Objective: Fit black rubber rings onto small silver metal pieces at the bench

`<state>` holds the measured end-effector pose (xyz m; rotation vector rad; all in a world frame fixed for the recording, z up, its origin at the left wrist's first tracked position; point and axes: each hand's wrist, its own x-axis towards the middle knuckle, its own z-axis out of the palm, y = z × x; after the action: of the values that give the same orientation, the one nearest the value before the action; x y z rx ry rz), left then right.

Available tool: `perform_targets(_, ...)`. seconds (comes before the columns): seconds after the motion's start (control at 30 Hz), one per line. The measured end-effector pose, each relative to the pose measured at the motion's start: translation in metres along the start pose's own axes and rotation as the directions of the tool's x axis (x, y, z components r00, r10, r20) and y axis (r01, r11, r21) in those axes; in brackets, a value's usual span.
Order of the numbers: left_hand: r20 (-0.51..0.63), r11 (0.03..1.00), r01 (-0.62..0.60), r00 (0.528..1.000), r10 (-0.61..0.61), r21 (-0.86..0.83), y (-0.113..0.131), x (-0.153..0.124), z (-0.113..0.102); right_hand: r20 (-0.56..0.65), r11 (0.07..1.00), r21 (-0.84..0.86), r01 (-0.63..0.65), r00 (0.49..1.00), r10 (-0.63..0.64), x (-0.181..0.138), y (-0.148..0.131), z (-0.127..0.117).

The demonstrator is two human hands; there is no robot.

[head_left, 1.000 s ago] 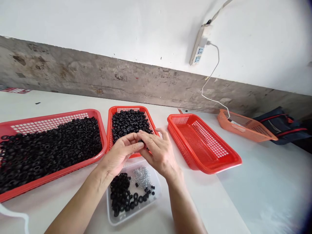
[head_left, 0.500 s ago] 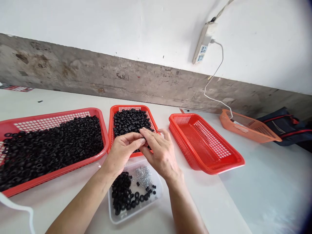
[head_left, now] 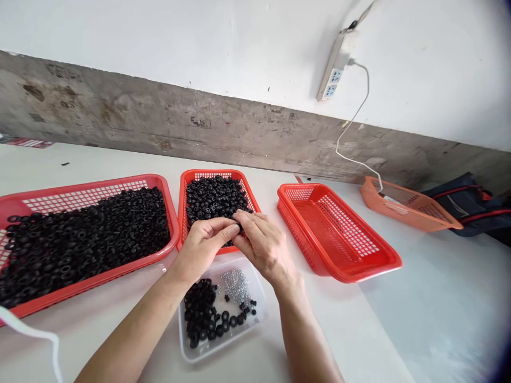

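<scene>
Fingers [head_left: 236, 225] on both my hands press close together with the tips meeting, and they seem to pinch something small, but I cannot tell just what, since they hide it. It may be one of the black rubber rings [head_left: 213, 198]. My left hand [head_left: 202, 247] and right hand [head_left: 263, 246] are up over the near edge of the small red basket [head_left: 215, 173], where those rings lie in a heap. Under my hands sits a clear plastic tub [head_left: 229, 342] with more black rings and a little pile of tiny silver bits [head_left: 235, 284]. If my grip slips, a small piece could drop and bounce, and black and silver could get mixed up in the tub. A ring could also roll away along the white bench [head_left: 347, 330] and get lost. A big red basket [head_left: 80, 183] full of rings sits right by my left wrist, so a bump from my arm could spill some. Farther right are another red basket [head_left: 303, 184] and an orange basket [head_left: 423, 226], near a white cord [head_left: 353, 125] from a power strip [head_left: 333, 77] on the wall.
</scene>
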<state>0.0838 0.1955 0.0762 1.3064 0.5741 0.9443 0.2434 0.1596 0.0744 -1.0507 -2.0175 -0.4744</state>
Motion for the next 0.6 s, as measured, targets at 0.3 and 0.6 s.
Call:
perform_targets(0.3, -0.117, 0.985, -0.075, 0.989, 0.093, 0.154, 0.005, -0.004, -0.003, -0.049, 1.0, 0.006, 0.02, 0.999, -0.019, -0.002, 0.004, -0.001)
perform_targets(0.6, -0.589, 0.945, -0.327, 0.757, 0.281, 0.03, 0.021, -0.004, -0.004, -0.175, 0.855, 0.202, -0.477, 0.842, 0.511, -0.011, 0.006, 0.012)
